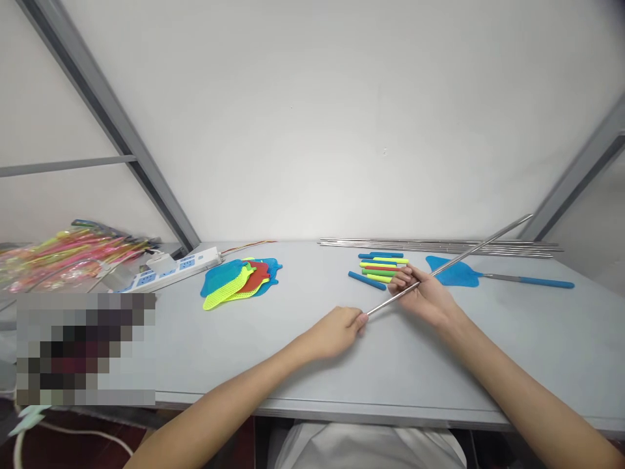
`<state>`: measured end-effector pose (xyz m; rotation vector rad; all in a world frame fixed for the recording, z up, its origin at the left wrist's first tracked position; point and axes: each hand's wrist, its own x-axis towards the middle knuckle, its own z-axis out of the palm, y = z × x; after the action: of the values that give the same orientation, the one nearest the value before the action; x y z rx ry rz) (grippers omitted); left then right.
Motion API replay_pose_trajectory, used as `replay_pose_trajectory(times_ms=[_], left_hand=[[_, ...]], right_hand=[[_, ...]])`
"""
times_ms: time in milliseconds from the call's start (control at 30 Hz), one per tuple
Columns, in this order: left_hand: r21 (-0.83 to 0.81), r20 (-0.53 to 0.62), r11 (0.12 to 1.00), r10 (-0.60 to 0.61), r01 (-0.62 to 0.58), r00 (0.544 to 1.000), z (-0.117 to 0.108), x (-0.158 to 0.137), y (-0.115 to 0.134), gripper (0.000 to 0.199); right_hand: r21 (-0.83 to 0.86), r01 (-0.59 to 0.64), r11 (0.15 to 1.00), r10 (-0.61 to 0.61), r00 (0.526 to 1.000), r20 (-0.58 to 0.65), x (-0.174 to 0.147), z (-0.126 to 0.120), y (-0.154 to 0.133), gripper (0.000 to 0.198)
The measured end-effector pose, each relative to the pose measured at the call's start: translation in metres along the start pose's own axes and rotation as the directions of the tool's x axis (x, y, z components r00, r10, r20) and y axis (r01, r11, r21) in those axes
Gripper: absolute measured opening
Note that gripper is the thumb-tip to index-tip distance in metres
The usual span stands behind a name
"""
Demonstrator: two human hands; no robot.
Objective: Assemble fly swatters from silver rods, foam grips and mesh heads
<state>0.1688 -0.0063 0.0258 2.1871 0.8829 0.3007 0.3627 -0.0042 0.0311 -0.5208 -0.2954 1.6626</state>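
Observation:
A thin shiny metal rod (469,252) slants up to the right above the table. My left hand (334,333) is closed around its lower end, pinching it between thumb and fingers. Farther up, my right hand (430,298) is turned palm up, with the rod lying across its curled fingers. Just behind the right hand lie several coloured handle tubes (381,268) in blue, yellow, green and red. To its right rests a blue fly swatter (456,274) with a metal shaft and blue handle. Several swatter heads (239,280) in blue, yellow and red are piled left of my hands.
More metal rods (517,249) lie along the wall at the back right. A white power strip (170,272) with plugs and cables stands at left, near plastic-wrapped coloured items (73,257). The table's front edge (381,412) runs below my forearms. A pixelated patch hides the lower left.

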Motion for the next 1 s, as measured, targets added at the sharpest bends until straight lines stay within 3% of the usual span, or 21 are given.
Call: replay_pose_trajectory(times_ms=[100, 167, 233, 533, 833, 1000], left_hand=[[-0.353, 0.281, 0.908, -0.128, 0.227, 0.951, 0.005, -0.001, 0.001, 0.039], [-0.513, 0.449, 0.782, -0.107, 0.354, 0.887, 0.007, -0.002, 0.002, 0.038], [-0.603, 0.522, 0.687, -0.042, 0.404, 0.852, 0.007, -0.004, 0.002, 0.038], [-0.731, 0.458, 0.583, 0.034, 0.354, 0.888, 0.013, -0.007, 0.01, 0.037], [-0.768, 0.484, 0.517, 0.08, 0.379, 0.871, 0.015, -0.008, 0.01, 0.036], [-0.76, 0.496, 0.518, 0.069, 0.394, 0.866, 0.015, -0.008, 0.011, 0.037]], right_hand=[[0.087, -0.051, 0.995, 0.052, 0.999, -0.006, -0.002, -0.001, 0.004, 0.025], [0.11, -0.034, 0.993, 0.034, 0.999, -0.001, -0.004, 0.001, 0.008, 0.026], [0.111, 0.0, 0.994, -0.002, 1.0, 0.02, -0.007, 0.004, 0.01, 0.026], [-0.026, 0.115, 0.993, -0.106, 0.967, 0.231, -0.022, 0.022, 0.008, 0.032], [-0.174, 0.189, 0.967, -0.15, 0.965, 0.213, -0.023, 0.022, 0.015, 0.035], [-0.148, 0.188, 0.971, -0.154, 0.965, 0.214, -0.025, 0.023, 0.017, 0.036]])
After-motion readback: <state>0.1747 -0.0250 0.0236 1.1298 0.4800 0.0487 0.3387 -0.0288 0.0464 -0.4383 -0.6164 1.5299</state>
